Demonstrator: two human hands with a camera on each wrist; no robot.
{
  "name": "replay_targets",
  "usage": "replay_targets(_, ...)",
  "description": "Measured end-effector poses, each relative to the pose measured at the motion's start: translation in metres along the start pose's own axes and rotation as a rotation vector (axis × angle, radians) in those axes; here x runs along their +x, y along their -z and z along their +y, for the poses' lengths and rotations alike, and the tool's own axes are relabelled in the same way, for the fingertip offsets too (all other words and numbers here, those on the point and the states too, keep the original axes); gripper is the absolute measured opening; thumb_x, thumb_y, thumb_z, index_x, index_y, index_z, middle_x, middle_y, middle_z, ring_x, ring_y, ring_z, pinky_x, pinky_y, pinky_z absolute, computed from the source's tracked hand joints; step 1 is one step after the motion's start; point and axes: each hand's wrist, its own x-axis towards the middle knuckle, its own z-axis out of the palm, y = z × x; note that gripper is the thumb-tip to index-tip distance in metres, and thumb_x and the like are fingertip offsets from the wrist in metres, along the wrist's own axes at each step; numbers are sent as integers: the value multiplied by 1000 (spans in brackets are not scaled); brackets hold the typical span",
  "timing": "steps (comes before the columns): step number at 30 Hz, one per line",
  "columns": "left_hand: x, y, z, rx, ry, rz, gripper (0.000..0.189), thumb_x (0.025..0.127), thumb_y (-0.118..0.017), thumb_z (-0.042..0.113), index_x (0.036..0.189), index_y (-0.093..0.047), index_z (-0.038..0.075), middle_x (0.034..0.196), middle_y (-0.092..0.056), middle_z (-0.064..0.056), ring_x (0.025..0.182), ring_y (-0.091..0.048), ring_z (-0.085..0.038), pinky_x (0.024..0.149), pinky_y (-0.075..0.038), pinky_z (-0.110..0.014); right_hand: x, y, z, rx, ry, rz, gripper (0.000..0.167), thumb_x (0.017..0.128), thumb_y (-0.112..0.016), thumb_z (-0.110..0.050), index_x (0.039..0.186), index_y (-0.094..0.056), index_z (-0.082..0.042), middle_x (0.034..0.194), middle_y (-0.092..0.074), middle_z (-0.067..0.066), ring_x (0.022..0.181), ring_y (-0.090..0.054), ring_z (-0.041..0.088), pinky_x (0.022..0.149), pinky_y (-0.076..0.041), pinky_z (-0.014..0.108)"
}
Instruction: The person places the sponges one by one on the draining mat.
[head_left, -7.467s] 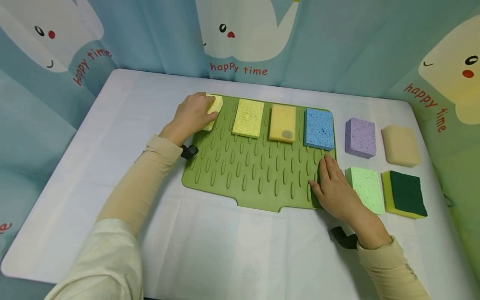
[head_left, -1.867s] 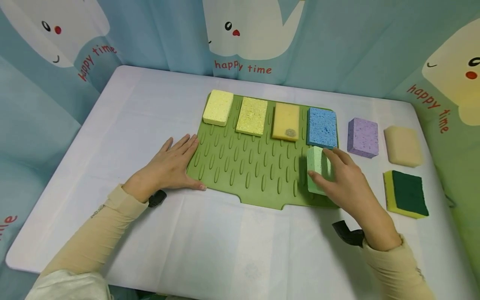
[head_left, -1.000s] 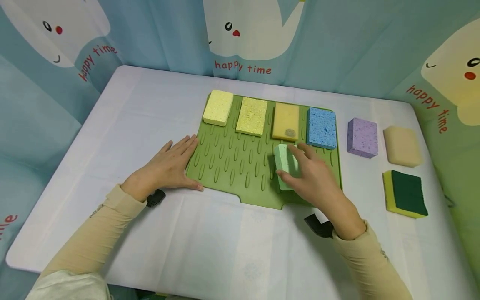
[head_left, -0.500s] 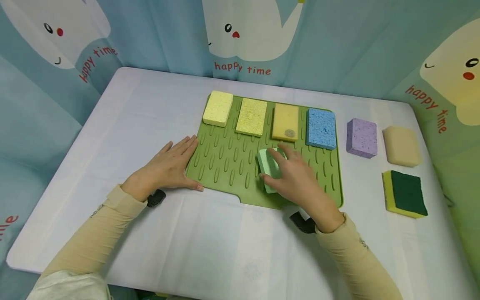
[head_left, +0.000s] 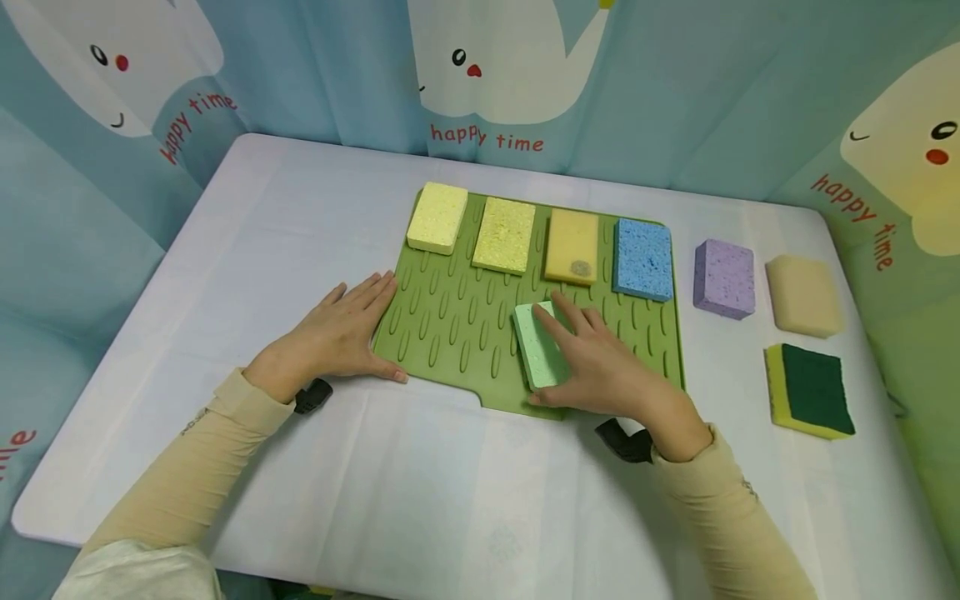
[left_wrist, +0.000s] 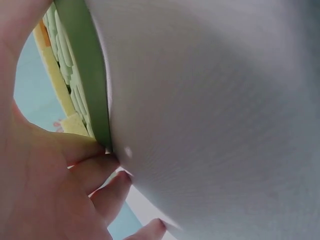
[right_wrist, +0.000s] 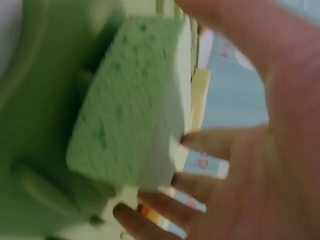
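A light green sponge [head_left: 538,348] lies slightly turned on the green ribbed mat [head_left: 450,325], toward its front. My right hand [head_left: 600,367] is over that sponge with fingers spread. In the right wrist view, fingertips are at the sponge's [right_wrist: 125,105] pale top face and the thumb stands off from it. My left hand [head_left: 330,333] lies with fingers extended at the mat's left edge, touching it. Along the mat's back sit a pale yellow sponge [head_left: 438,217], a speckled yellow sponge [head_left: 504,235], a yellow-orange sponge [head_left: 572,243] with a grey spot, and a blue sponge [head_left: 643,258].
Right of the mat, on the white-covered table [head_left: 420,492], are a purple sponge [head_left: 723,278], a beige sponge [head_left: 804,295] and a yellow sponge with a dark green scouring side [head_left: 813,390]. A printed curtain [head_left: 337,75] stands behind the table.
My right hand has carried the light green sponge from right of the mat leftward onto it and loosened its hold. Earlier, my left hand moved from the pale yellow sponge to the mat's left edge.
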Motion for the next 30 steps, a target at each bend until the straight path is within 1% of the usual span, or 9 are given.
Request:
replay_targets(3,0,0,0,3,2,-4,135,68,-68,81,160,-3,7,168,-2,-11,156,-6,-28,123,-10,-60,-1,2,6,12,32,-49,110,77,-82,-34,161,-14,-15,167,-1,15,145,-20,42,96,-47,57)
replay_targets(5,0,0,0,3,4,-7,135,68,-68,81,160,-3,7,168,-2,-11,156,-6,-28,123,-10,-60,-1,3,8,20,50,-42,106,76,-81,-27,160,-17,-16,167,-4,16,145,-20,42,94,-48,55)
replay_targets(7,0,1,0,2,5,-9,135,68,-68,81,160,-2,7,168,-2,-11,156,-5,-28,123,-10,-60,0,2,9,34,60,-21,103,76,-82,-24,159,-22,-16,166,-8,16,145,-21,43,95,-48,55)
replay_targets(11,0,0,0,4,3,-6,135,68,-68,81,160,-2,7,168,-2,-10,156,-6,-28,123,-10,-60,3,0,8,45,75,29,99,75,-84,-31,157,-30,-20,163,-18,15,142,-26,39,101,-45,59)
replay_targets(14,0,0,0,3,0,2,135,68,-67,82,160,-3,7,168,-2,-10,156,-6,-28,123,-11,-60,6,-2,4,27,83,61,97,74,-85,-37,155,-34,-23,161,-24,15,140,-28,37,102,-44,59)
replay_targets(17,0,0,0,1,1,10,135,68,-67,82,160,-3,7,168,-3,-10,156,-7,-28,123,-11,-60,9,-3,-1,-4,101,86,96,74,-84,-42,154,-36,-24,159,-27,16,141,-28,38,104,-42,60)
replay_targets(20,0,0,0,-2,2,8,135,67,-68,81,160,-4,7,168,-4,-10,156,-7,-28,123,-11,-60,13,-4,-6,-12,116,101,95,75,-83,-44,154,-36,-23,158,-27,17,143,-27,39,110,-36,62)
replay_targets(23,0,0,1,-2,6,-1,135,68,-69,81,160,-4,6,168,-3,-10,156,-7,-28,123,-11,-60,16,-5,-11,10,126,110,95,75,-83,-42,155,-35,-21,158,-26,19,145,-27,40,113,-33,62)
replay_targets(30,1,0,0,1,6,-8,135,67,-68,81,160,-3,6,168,-2,-10,156,-6,-28,123,-10,-60,27,-9,-25,26,164,142,95,75,-83,-42,154,-36,-18,159,-25,22,144,-32,42,111,-37,60)
